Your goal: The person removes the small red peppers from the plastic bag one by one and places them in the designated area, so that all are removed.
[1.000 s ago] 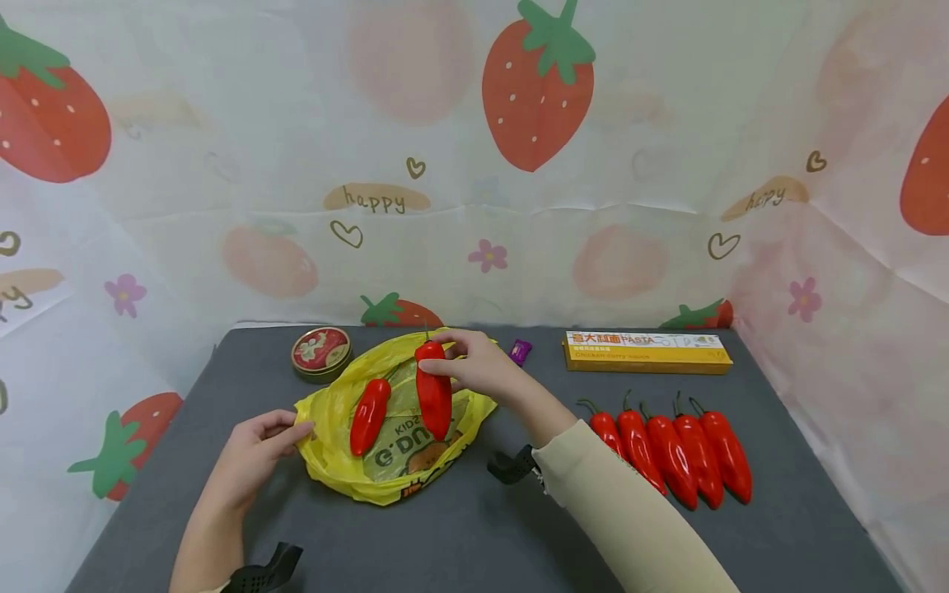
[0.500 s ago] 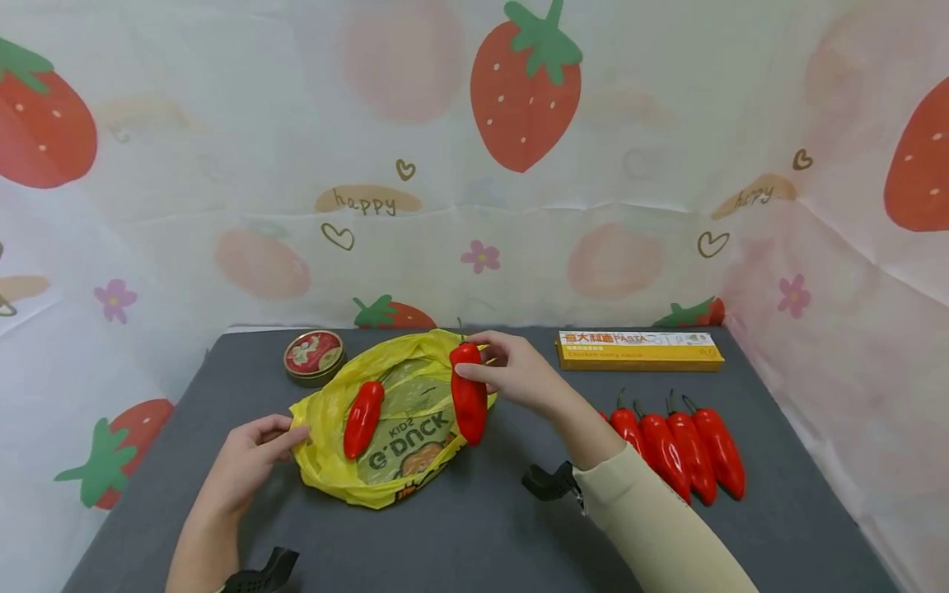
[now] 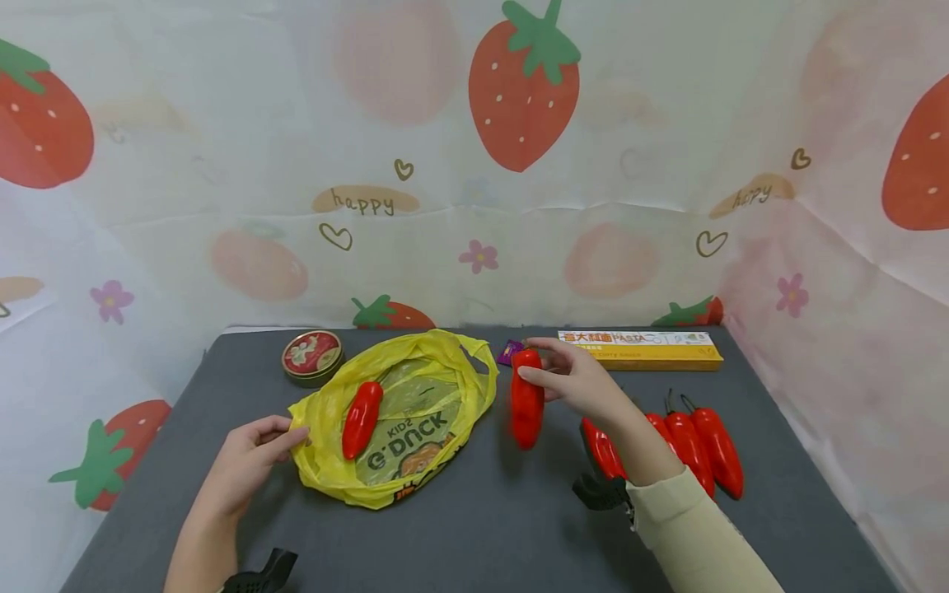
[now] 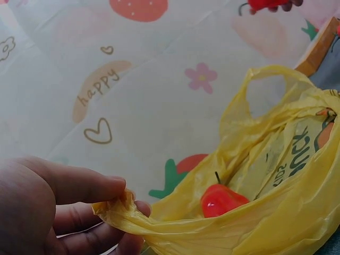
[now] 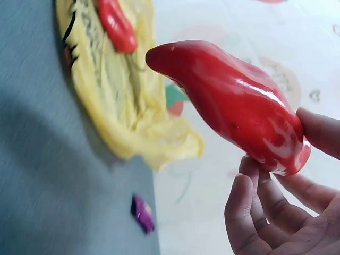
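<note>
My left hand (image 3: 255, 453) pinches the left rim of a yellow plastic bag (image 3: 478, 395) between thumb and fingers. The bag lies on the dark table with its mouth spread wide. One red chili pepper (image 3: 362, 420) rests inside it. Right of the bag, my right hand (image 3: 582, 379) holds another red pepper (image 3: 527, 403) by its stem end, tip pointing down, raised over the table. In the right wrist view this held pepper (image 5: 234, 101) sits between thumb and fingertips. Several more red peppers (image 3: 717, 453) lie in a row at the right, partly hidden by the right forearm.
A round red-lidded tin (image 3: 314, 356) stands behind the bag at the left. A small purple packet (image 3: 510, 352) lies just behind the held pepper. At the back right is a yellow pasta box (image 3: 660, 356). A strawberry-printed curtain (image 3: 474, 165) closes off the back and sides.
My right hand has carried its pepper to the right, from above the bag out past its right edge. The left hand keeps its pinch on the rim. The purple packet shows again.
</note>
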Demonstrator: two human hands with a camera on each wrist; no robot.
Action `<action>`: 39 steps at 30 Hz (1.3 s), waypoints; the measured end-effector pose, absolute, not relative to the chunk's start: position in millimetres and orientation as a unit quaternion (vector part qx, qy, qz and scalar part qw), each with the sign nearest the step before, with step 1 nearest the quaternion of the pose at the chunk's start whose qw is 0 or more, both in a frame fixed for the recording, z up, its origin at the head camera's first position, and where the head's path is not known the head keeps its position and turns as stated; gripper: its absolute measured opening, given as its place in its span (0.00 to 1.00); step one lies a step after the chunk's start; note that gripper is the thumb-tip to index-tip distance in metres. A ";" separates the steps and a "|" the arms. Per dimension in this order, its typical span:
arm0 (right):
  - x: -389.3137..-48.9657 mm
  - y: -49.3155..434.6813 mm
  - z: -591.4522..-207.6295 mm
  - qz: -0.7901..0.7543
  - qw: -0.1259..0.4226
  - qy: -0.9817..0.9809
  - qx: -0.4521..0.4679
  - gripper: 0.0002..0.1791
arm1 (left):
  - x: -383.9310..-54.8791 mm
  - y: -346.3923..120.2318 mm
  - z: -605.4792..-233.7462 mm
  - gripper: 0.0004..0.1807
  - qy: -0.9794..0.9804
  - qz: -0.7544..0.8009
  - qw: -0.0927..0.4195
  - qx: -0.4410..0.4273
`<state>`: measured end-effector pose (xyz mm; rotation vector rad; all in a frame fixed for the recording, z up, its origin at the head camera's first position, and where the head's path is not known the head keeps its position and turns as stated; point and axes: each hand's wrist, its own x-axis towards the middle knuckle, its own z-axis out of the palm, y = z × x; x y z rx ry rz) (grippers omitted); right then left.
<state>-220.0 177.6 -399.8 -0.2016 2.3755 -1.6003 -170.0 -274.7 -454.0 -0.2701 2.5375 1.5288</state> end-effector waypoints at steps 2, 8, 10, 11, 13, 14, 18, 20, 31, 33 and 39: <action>-219.6 186.3 -405.4 -0.544 0.135 0.826 -0.054 0.35 | -169.7 -274.5 -453.5 0.24 0.849 0.514 0.081 -0.090; -215.4 208.6 -423.3 -0.505 0.125 0.854 -0.028 0.35 | -168.0 -273.1 -451.1 0.22 0.846 0.522 0.076 -0.084; -213.7 214.9 -429.4 -0.483 0.116 0.867 -0.025 0.35 | -167.5 -272.7 -450.6 0.22 0.846 0.522 0.075 -0.082; -212.8 217.8 -432.4 -0.472 0.114 0.874 -0.023 0.36 | -167.5 -272.7 -450.6 0.22 0.846 0.521 0.074 -0.082; -210.3 223.0 -438.4 -0.451 0.107 0.886 -0.026 0.36 | -167.5 -272.8 -451.0 0.22 0.848 0.519 0.073 -0.083; -209.0 225.2 -441.3 -0.439 0.103 0.892 -0.028 0.36 | -167.6 -272.8 -451.2 0.22 0.848 0.519 0.072 -0.082; -202.7 229.5 -451.1 -0.403 0.090 0.910 -0.043 0.35 | -167.9 -273.1 -451.9 0.22 0.847 0.521 0.071 -0.078; -200.2 229.8 -454.3 -0.389 0.083 0.916 -0.049 0.34 | -167.9 -272.9 -451.7 0.22 0.846 0.524 0.069 -0.075; -194.5 226.8 -463.5 -0.340 0.080 0.936 -0.040 0.33 | -167.4 -272.3 -451.1 0.23 0.847 0.523 0.065 -0.075; -194.3 225.6 -465.7 -0.330 0.074 0.940 -0.037 0.33 | -167.6 -272.5 -451.2 0.23 0.847 0.523 0.065 -0.074; -194.0 223.6 -469.3 -0.304 0.045 0.950 -0.048 0.30 | -167.5 -274.0 -451.5 0.23 0.844 0.527 0.066 -0.076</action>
